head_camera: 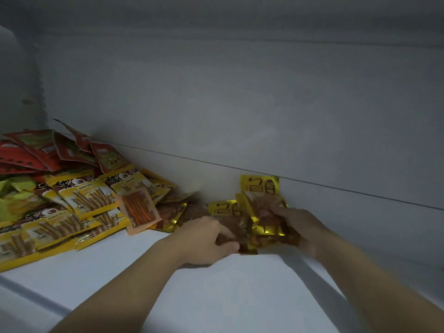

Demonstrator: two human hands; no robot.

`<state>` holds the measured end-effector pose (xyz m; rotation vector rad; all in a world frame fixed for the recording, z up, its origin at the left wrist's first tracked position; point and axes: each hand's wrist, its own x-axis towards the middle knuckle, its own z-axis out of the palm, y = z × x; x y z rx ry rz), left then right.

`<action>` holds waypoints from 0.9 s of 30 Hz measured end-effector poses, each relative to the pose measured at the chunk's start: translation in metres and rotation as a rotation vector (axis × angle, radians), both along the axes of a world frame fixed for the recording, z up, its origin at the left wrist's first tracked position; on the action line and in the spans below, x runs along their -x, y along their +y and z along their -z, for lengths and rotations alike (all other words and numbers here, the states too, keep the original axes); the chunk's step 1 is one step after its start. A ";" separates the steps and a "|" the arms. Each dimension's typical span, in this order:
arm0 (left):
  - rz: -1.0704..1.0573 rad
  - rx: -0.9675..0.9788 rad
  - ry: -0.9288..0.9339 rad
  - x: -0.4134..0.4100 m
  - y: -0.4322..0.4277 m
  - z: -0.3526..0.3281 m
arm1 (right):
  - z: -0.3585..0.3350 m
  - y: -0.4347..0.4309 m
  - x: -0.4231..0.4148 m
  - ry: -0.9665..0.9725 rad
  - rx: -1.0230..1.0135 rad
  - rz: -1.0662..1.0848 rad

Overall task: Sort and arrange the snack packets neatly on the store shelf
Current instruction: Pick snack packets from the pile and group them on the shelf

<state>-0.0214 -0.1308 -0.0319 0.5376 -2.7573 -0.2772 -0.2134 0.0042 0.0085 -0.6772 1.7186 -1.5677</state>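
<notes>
Reaching in from the lower edge, the left forearm (pixel 134 280) and the right forearm (pixel 360 280) stretch over the bare white shelf (pixel 216 304) towards its back.

The left hand (pixel 204 239) has its fingers curled round the near left end of a bundle of gold packets (pixel 260 188), its thumb pinching down on the brown part. The right hand (pixel 300 228) grips the same bundle from the right, thumb pressed on the front of the packets and fingers wrapped behind. The bundle sits on the shelf right of centre, close to the back. Its tallest packet stands nearly upright, its top edge at the seam of the back panel (pixel 240 104). How many packets are in the bundle cannot be told through the blur.

Just left of the hands, more gold packets lie loose and overlapping. A peach packet (pixel 139 210) showing orange sticks rests tilted on top of them.

Further left, a wide heap of yellow packets (pixel 84 195) printed with wafer rolls spreads over the shelf to the frame's edge. A few green packets (pixel 14 191) show at the far left. Behind the yellow heap, red packets (pixel 72 150) are piled in the back left corner, some leaning against the panel.
</notes>
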 end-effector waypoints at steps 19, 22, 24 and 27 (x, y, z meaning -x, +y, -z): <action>-0.662 0.293 -0.007 -0.022 -0.037 -0.002 | 0.046 -0.054 -0.058 0.852 -0.397 0.088; -0.648 0.212 0.071 -0.020 -0.039 -0.003 | 0.048 -0.053 -0.058 0.777 -0.242 0.057; -0.635 0.218 0.101 -0.018 -0.038 -0.005 | 0.048 -0.051 -0.054 0.639 -0.053 0.082; -0.626 0.245 0.143 -0.015 -0.033 -0.008 | 0.048 -0.047 -0.049 0.414 0.113 0.107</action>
